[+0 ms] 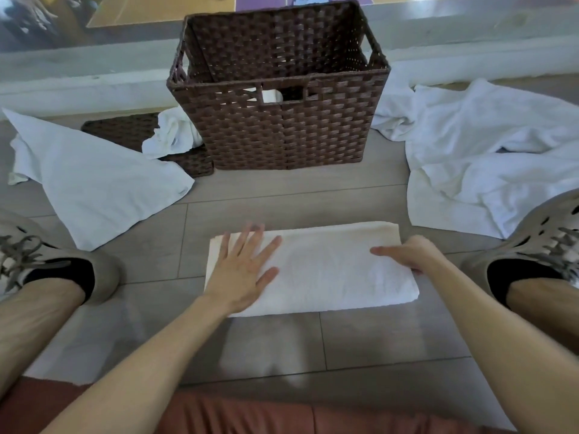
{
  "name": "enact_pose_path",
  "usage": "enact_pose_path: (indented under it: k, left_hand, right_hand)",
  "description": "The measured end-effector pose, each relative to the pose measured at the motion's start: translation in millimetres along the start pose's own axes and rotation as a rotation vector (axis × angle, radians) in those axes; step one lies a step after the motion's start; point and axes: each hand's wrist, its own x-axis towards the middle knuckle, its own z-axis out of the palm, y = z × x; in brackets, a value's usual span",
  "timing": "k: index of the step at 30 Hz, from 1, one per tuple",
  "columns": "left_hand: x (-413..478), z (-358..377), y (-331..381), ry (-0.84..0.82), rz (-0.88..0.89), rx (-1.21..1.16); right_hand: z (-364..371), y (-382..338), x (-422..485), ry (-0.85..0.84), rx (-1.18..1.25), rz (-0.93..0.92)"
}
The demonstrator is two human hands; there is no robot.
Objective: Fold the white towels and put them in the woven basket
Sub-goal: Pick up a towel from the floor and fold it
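Observation:
A folded white towel (332,270) lies flat on the tiled floor between my feet. My left hand (244,267) rests palm down on its left part, fingers spread. My right hand (407,253) curls over the towel's right edge, thumb on top and fingers tucked under it. Beyond the towel stands the dark brown woven basket (282,133), with something white showing through its front handle hole. Loose white towels lie to the left (94,186) and to the right (488,158), and a crumpled one (174,133) sits beside the basket.
A flat woven lid (125,133) lies left of the basket under the crumpled towel. My two shoes (56,270) (539,245) flank the folded towel. A low pale ledge (78,86) runs behind the basket.

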Motion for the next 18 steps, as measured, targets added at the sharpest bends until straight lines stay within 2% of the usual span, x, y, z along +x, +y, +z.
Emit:
enact_pose_path:
  k: [2,5,9,10,13,14,16,18]
  left_hand:
    - [-3.6,22.2,7.3,-0.085,-0.083,-0.003]
    - [-1.8,36.4,3.9,-0.067,-0.155,0.029]
    - [13.9,27.3,11.9,-0.035,-0.314,-0.037]
    - [20.1,23.3,21.8,-0.007,-0.254,-0.058]
    - [46.6,17.6,65.1,0.024,0.149,-0.064]
    - [57.3,18.4,78.0,0.018,0.225,-0.078]
    - [76.4,21.5,96.1,-0.007,0.227,-0.124]
    - [92.8,24.3,106.6,0.028,0.124,-0.145]
  right_hand:
    - [3.2,2.9,1.2,-0.055,0.04,-0.01]
    - [10.3,9.7,3.0,-0.09,0.191,0.011]
    - [5.1,2.7,-7.1,-0.082,0.162,-0.033]
    - [2.3,1.1,-8.1,-0.077,0.158,-0.035]
    - [-2.1,4.9,-8.4,-0.091,0.173,-0.017]
    - [-2.1,7.7,-9.1,-0.101,0.184,-0.007]
    - [-2.2,12.0,-14.2,-0.118,0.16,0.005]
    - [-4.7,12.0,-22.6,-0.118,0.046,0.015]
